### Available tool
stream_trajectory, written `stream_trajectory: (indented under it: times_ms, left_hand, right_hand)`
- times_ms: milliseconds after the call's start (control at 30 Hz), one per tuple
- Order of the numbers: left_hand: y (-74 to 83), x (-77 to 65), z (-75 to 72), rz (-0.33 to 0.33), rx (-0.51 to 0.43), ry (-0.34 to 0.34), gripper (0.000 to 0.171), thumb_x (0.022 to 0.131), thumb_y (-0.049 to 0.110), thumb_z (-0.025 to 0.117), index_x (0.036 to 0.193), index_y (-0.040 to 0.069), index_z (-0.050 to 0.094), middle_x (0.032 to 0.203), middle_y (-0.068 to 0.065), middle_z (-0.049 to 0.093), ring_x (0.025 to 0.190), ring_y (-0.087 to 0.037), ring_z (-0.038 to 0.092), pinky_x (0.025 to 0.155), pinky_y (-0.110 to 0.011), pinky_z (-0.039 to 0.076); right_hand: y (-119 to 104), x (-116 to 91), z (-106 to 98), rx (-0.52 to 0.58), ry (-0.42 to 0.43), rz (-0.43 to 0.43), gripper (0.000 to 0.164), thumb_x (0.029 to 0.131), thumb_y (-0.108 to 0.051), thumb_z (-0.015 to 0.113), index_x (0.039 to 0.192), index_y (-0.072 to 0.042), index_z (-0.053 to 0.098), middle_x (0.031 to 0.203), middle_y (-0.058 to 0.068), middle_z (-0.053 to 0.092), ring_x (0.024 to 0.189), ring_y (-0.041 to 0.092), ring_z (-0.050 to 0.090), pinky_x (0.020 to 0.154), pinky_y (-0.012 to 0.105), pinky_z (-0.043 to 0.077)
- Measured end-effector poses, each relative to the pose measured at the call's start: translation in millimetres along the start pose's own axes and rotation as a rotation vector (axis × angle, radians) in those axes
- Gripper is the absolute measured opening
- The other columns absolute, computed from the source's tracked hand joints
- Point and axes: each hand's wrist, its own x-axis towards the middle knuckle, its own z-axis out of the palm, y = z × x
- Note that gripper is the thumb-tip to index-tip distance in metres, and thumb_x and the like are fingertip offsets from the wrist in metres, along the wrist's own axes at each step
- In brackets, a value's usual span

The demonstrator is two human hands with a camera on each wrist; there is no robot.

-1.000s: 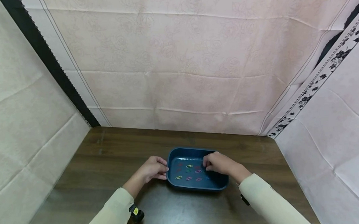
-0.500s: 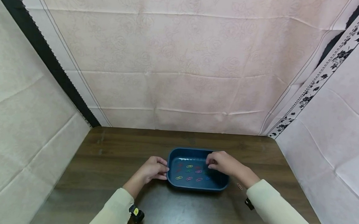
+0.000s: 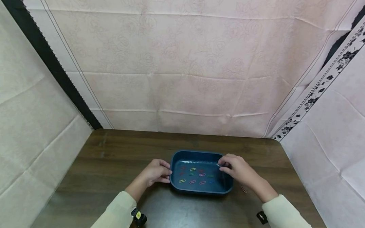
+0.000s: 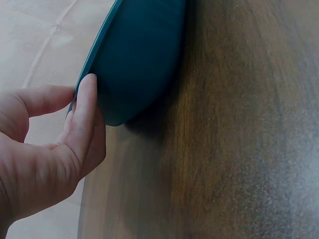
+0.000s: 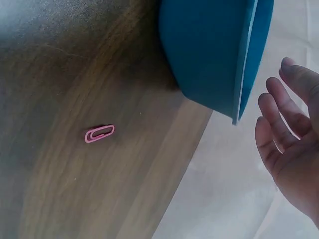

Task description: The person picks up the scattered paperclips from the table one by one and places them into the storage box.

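Note:
A blue plastic tray (image 3: 201,191) lies on the table with several coloured paper clips inside, among them a yellow paper clip (image 3: 182,181) and a pink paper clip (image 3: 202,174). My left hand (image 3: 155,171) pinches the tray's left rim; the left wrist view shows the thumb on one side of the rim and fingers on the other. Over the tray's right end, my right hand (image 3: 236,168) hovers with loosely bent fingers (image 5: 271,112), and nothing shows between them. Outside the tray, below the right hand, another pink paper clip (image 5: 99,133) rests on the wood.
The brown wooden table (image 3: 129,142) ends at a pale cloth (image 3: 186,93) hung behind it. More cloth panels (image 3: 23,127) stand along the left and right sides. A black wrist camera (image 3: 139,218) sits on the left sleeve, and another (image 3: 262,217) on the right.
My right hand has lifted from among the paper clips and moved right to the tray's right end, its fingers spreading apart. The left hand and tray have stayed put.

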Motion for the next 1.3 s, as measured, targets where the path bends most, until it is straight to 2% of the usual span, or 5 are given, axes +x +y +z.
stream_trajectory:
  times_ms: [167,567,700,933,1300]
  left_hand:
    - [-0.6,-0.1,-0.3,-0.001,-0.003,-0.002,0.029,0.099,0.000,0.064,0.125,-0.009,0.055,0.103,-0.024,0.064,0.076,-0.022,0.066,0.075,-0.037,0.067]
    - [-0.7,0.3,-0.7,0.001,-0.003,-0.001,0.029,0.099,0.001,0.065,0.124,-0.008,0.056,0.100,-0.020,0.064,0.078,-0.022,0.067,0.076,-0.037,0.067]
    - [-1.0,0.3,-0.6,0.002,-0.003,-0.001,0.029,0.099,0.001,0.065,0.125,-0.008,0.056,0.101,-0.021,0.064,0.079,-0.022,0.067,0.076,-0.037,0.067]
    - [-0.5,0.6,-0.2,0.002,0.001,0.005,0.030,0.099,0.002,0.065,0.126,-0.008,0.056,0.102,-0.020,0.064,0.079,-0.023,0.067,0.076,-0.037,0.067]
    - [-1.3,0.7,0.1,0.000,0.002,0.006,0.029,0.099,0.002,0.065,0.125,-0.008,0.056,0.102,-0.021,0.064,0.079,-0.023,0.067,0.076,-0.037,0.067]
  right_hand:
    - [1.7,-11.0,-4.3,0.043,0.068,0.038,0.014,0.095,-0.010,0.074,0.109,-0.014,0.073,0.105,0.003,0.072,0.089,0.011,0.063,0.076,0.030,0.061]
    - [16.5,-36.5,3.9,0.029,0.209,0.075,0.021,0.093,-0.010,0.077,0.113,-0.011,0.072,0.108,-0.001,0.070,0.096,0.016,0.069,0.079,0.037,0.063]
    - [19.2,-45.5,4.8,0.015,0.248,0.087,0.023,0.092,-0.011,0.078,0.114,-0.013,0.072,0.108,-0.004,0.069,0.095,0.015,0.070,0.077,0.034,0.063]
    - [27.2,-61.2,7.3,-0.021,0.279,0.094,0.025,0.089,-0.008,0.080,0.112,-0.012,0.071,0.104,0.002,0.071,0.090,0.018,0.070,0.074,0.037,0.062]
    - [44.8,-81.7,15.5,-0.040,0.272,0.140,0.027,0.085,-0.008,0.083,0.109,-0.012,0.072,0.100,0.000,0.070,0.087,0.014,0.068,0.071,0.027,0.059]
